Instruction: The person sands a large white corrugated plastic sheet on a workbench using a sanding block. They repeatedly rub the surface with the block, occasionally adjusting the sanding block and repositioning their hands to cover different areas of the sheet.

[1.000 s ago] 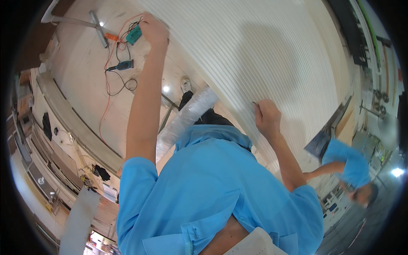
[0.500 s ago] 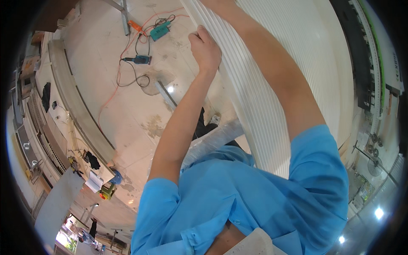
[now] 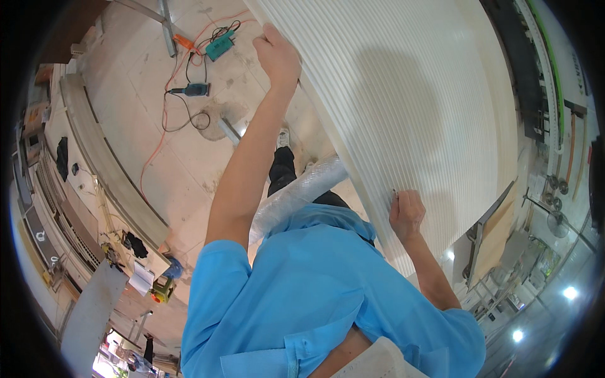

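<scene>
A large white panel (image 3: 403, 107) with fine parallel ribs stretches across the middle and right, close in front of my body. My left hand (image 3: 278, 60) is closed at its left edge, the fingers partly hidden by the panel. Over the ribbed face near the lower edge is my right hand (image 3: 408, 214), fingers pinched together. A small dark tip shows at its fingertips; what it belongs to is too small to make out. A roll wrapped in clear plastic (image 3: 299, 194) lies between my waist and the panel.
Corded power tools, one teal (image 3: 220, 46) and one dark blue (image 3: 192, 89), lie on the tiled floor among an orange cable. Metal bars (image 3: 230, 130) rest nearby. A long workbench (image 3: 113, 151) runs along the left. A board (image 3: 495, 233) leans at the right.
My right hand has come from the panel's far end back to its near lower part. My left hand stays at the left edge. More of the ribbed face shows.
</scene>
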The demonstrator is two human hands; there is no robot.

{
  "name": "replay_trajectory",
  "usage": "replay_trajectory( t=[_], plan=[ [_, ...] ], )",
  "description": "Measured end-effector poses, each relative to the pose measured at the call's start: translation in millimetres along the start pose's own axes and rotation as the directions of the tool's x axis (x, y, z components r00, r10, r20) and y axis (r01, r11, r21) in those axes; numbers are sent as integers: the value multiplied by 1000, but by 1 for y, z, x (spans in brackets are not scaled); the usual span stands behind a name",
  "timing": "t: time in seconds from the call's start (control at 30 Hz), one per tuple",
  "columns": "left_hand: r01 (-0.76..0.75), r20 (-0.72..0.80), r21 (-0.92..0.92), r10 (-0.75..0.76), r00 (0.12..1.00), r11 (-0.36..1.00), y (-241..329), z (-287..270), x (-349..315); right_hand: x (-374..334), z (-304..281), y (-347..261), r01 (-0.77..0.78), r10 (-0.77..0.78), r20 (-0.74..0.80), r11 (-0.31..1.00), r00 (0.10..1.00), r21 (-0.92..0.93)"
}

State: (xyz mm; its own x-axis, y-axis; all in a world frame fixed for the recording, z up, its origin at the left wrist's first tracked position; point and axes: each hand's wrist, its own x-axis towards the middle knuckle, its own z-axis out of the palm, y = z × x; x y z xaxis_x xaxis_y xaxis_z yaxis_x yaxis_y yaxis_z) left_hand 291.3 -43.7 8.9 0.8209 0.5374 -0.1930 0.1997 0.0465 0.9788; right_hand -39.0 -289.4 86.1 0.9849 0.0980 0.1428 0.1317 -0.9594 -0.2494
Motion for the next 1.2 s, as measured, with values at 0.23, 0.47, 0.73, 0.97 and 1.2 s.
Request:
replay_trajectory(
  t=[0.23,0.47,0.73,0.97,1.2],
  plan=[
    [8,-14,59,-7,1000,998,3,1,-1,281,104,-50,193,-192,-139,981,971,-11],
    [-119,70,82,113,991,990,-27,-3,21,356,115,-80,195,-188,-118,979,975,52],
    [-54,40,-31,55,998,998,-26,5,22,-31,-6,5,-9,8,-15,999,1000,-39],
    [-88,65,30,86,994,996,-17,2,21,154,77,-23,171,-168,-122,985,978,19],
    [-103,20,178,101,995,979,-26,0,36,277,107,-60,144,-136,-128,988,982,50]
  ],
)
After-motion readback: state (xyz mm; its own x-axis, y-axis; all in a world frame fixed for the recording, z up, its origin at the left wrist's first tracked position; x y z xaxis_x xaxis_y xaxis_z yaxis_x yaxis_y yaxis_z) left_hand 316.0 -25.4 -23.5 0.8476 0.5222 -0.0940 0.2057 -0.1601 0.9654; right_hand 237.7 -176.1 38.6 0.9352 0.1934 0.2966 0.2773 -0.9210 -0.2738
